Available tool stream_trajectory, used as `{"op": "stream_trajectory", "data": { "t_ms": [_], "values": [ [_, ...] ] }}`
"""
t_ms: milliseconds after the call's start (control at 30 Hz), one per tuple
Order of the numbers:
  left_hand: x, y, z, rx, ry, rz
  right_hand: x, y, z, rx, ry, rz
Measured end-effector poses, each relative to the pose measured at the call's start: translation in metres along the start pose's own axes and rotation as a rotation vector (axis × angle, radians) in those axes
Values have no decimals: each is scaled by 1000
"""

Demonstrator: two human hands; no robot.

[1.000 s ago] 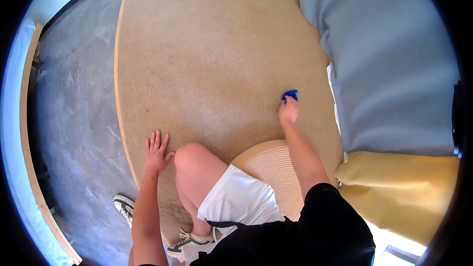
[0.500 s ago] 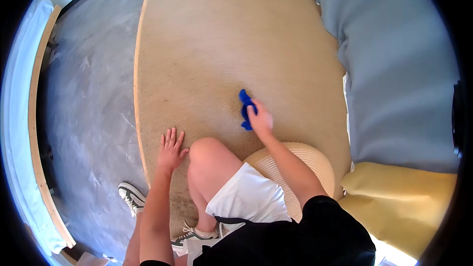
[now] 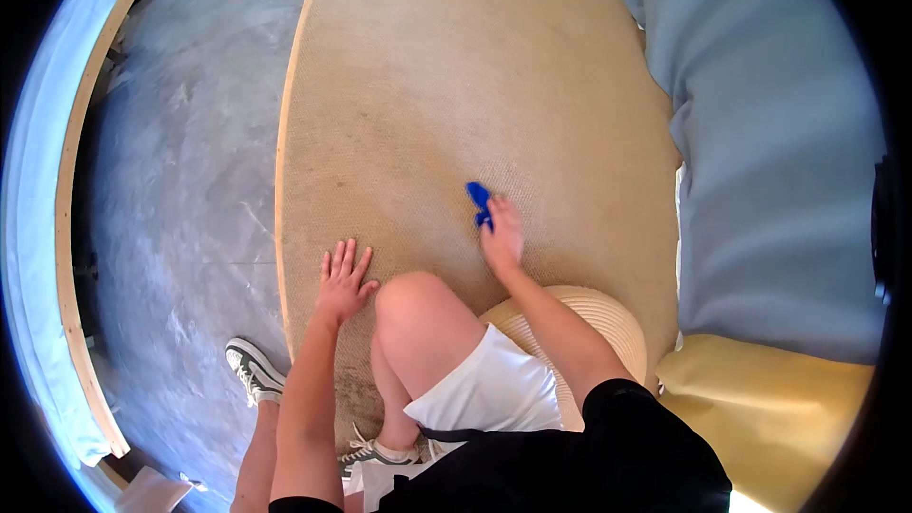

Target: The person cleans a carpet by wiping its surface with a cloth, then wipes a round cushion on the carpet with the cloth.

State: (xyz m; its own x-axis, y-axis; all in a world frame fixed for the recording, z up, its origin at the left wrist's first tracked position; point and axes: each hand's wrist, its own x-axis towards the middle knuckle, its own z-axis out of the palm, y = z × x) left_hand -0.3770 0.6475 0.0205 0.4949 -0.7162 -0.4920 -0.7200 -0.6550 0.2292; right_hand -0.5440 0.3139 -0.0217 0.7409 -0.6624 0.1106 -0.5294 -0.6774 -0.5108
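Observation:
My right hand point(image 3: 503, 233) is closed over a crumpled blue cloth point(image 3: 478, 195) on the beige woven mat point(image 3: 418, 66). Part of the cloth sticks out past the fingertips; the rest is hidden under the palm. To the left, my left hand point(image 3: 346, 283) lies flat on the same mat with fingers spread, holding nothing. It rests beside my bent knee point(image 3: 413, 296), near the mat's left edge.
A round woven cushion point(image 3: 613, 328) sits under my right forearm. Grey fabric point(image 3: 779, 152) borders the mat on the right, with a yellow cushion point(image 3: 760, 399) below it. Left of the mat's edge is grey floor point(image 3: 190, 171), where one shoe point(image 3: 253, 370) stands.
The cloth has shifted under my right hand, and less of it shows now. My left hand stays flat on the mat. The whole view has shifted slightly.

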Motion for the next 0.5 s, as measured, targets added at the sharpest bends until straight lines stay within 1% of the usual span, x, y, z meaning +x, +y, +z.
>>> {"op": "stream_trajectory", "data": {
  "t_ms": [67, 133, 200, 267, 367, 433, 500],
  "values": [
    [1, -1, 0, 15, 24, 2, -1, -40, 19, 76, -94, -122],
    [-3, -1, 4, 25, 42, 5, 0, -80, 31, 180, -104, -215],
    [-5, -2, 2, 3, 60, 35, -1, -109, 48, 209, -96, -255],
    [-5, -2, -2, -3, 51, 48, -1, -117, 54, 240, -89, -293],
    [-7, -2, -12, -50, 29, 76, -3, -115, 58, 277, -62, -256],
    [-7, -6, -17, -95, 19, 80, -2, -112, 62, 194, -2, -314],
    [-11, -12, -17, -135, 68, 162, 0, -116, 59, 183, 6, -316]
  ]
}}
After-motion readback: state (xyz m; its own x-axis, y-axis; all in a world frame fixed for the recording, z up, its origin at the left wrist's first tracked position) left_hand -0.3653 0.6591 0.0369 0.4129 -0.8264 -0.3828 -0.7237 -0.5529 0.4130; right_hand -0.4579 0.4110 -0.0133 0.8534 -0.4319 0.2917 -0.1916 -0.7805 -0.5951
